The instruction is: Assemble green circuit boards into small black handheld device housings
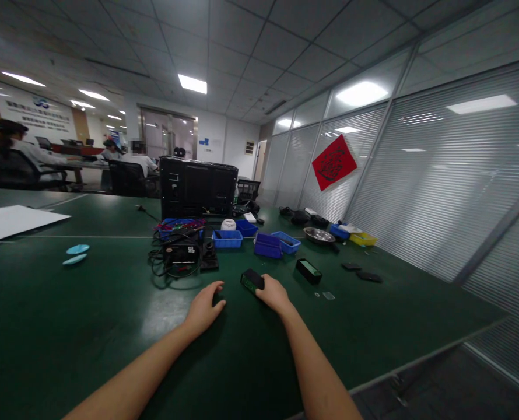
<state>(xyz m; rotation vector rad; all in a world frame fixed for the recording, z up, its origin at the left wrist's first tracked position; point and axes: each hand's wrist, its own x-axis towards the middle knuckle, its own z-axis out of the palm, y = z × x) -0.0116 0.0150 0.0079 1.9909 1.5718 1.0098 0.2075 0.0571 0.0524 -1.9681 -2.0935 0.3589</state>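
Observation:
My right hand (274, 294) grips the near right end of a small black box (251, 281), whose side facing me shows a green face like a circuit board. To its left, my left hand (204, 306) is held over the green table with thumb and fingers apart, holding nothing. A second black box (308, 271) with a pale green top lies to the right of my right hand. Close by it are a small clear plastic piece (329, 296) and a little ring (316, 294).
Ahead stand a black device with tangled cables (181, 254), blue bins (227, 239), a purple-blue box (268, 245) and a large black screen (198, 188). A metal bowl (319, 235), a yellow tray (363, 239) and flat black pieces (368, 277) lie right. Light-blue pieces (74, 259) lie left. People sit behind.

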